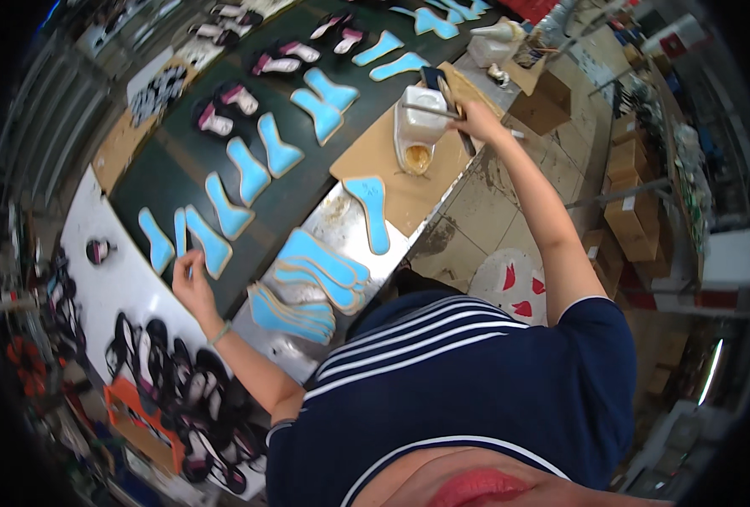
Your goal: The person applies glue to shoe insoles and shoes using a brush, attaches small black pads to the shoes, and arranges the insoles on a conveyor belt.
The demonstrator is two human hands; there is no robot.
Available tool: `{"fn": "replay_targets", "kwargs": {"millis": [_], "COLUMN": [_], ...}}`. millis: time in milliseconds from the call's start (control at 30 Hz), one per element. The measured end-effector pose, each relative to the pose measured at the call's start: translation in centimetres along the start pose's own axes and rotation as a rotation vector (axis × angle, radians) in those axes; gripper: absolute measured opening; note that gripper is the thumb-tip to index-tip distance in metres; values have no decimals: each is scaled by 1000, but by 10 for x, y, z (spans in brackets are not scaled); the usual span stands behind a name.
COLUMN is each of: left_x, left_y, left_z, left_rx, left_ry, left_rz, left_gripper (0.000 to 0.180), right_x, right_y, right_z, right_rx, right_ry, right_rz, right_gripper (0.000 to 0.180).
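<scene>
My left hand reaches over the dark green belt, fingers pinched on a blue insole seen nearly edge-on. Right beside it lies another blue insole. My right hand is closed at the white glue container, around a brush-like tool with a tan handle and a dark end; its exact kind is unclear. A thin grey bar crosses the container's top. Yellowish glue shows in its lower opening. A single blue insole lies by the board, near stacked blue insoles.
Pairs of blue insoles and dark sandals line the belt. More black sandals crowd the white table by an orange rack. Cardboard lies under the container. Boxes stand at right; a round stool is beside me.
</scene>
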State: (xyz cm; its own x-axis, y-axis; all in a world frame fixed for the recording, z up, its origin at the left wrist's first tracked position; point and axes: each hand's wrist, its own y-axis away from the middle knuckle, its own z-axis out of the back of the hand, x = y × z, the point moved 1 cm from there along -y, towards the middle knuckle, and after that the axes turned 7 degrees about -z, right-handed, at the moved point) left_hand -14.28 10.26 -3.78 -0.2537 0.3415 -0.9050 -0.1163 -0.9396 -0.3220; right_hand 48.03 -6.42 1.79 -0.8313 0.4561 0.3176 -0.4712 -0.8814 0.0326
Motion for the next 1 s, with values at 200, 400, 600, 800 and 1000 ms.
{"fn": "replay_targets", "kwargs": {"millis": [200,400,600,800,1000], "left_x": [-48,-52,-73,-131,-295], "left_y": [57,122,183,168,115], "left_z": [-6,-9,-50,-60,14], "left_rx": [-98,-224,-235,-407,-240], "left_ry": [46,-7,-105,98,-33], "left_rz": [159,246,477,217,-521], "left_gripper": [21,31,30,27,50], "right_x": [12,-3,46,70,86], "right_y": [-70,-85,-22,41,65], "right_z": [-16,-32,64,134,186], "right_rx": [143,195,-32,234,193], "right_ry": [240,273,-103,-814,-986], "right_rz": [92,191,333,312,673], "right_gripper": [52,39,35,26,31]}}
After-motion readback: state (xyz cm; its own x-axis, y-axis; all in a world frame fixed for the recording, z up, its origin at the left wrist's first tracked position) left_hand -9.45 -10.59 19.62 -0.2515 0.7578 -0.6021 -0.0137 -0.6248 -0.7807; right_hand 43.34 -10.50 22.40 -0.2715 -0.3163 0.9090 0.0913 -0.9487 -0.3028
